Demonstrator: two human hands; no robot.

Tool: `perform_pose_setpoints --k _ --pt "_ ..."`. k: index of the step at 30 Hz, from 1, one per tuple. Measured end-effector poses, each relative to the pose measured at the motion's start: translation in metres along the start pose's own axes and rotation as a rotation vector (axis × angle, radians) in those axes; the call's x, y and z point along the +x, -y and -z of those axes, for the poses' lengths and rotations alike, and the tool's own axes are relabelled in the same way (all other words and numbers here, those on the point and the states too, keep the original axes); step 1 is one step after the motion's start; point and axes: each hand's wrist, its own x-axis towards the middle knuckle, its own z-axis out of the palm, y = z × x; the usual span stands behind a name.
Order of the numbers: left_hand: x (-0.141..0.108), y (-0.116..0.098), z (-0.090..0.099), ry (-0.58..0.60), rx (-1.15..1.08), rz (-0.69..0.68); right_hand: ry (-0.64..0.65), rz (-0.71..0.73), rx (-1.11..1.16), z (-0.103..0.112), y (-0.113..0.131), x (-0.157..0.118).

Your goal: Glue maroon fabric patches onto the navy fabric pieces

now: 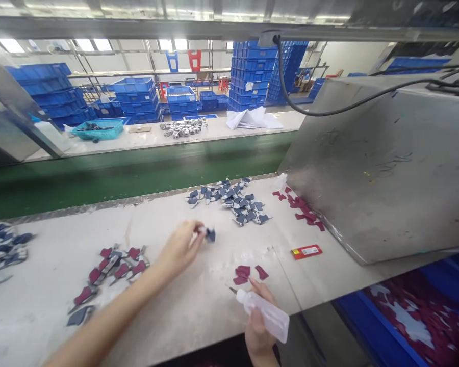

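Observation:
My left hand (182, 243) is closed, pinching a small dark blue and white piece (210, 235) over the middle of the table. In my right hand (260, 326) is a translucent squeeze bottle (270, 315), tilted, its thin dark tip pointing left. Just beyond the bottle lie a few flat maroon pieces (242, 272) on the white tabletop. A heap of blue and white pieces (239, 201) sits past my left hand. Left of my forearm is a group of similar pieces with maroon faces (120, 267).
More blue pieces (3, 250) lie at the left edge. Maroon pieces (304, 209) rest against a metal box (382, 168) on the right, near a red packet (306, 252). Behind the table runs a green conveyor belt (156, 171). A blue bin (352, 316) stands lower right. A black cable (329, 111) hangs above.

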Motion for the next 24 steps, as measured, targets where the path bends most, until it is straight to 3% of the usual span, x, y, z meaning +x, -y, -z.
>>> perform_pose_setpoints --k 3,7,15,24 --pt "-0.076 -0.013 -0.018 -0.032 -0.069 0.149 -0.107 -0.117 0.106 -0.003 0.003 0.001" --pt "-0.119 -0.02 -0.038 -0.118 -0.091 0.306 -0.028 -0.19 0.128 -0.006 0.02 0.003" --pt "-0.136 -0.02 -0.059 -0.228 -0.154 0.355 0.039 -0.21 -0.003 -0.013 0.036 0.002" --pt "-0.139 -0.016 -0.061 -0.225 -0.206 0.375 0.088 -0.214 -0.062 -0.013 0.034 0.002"
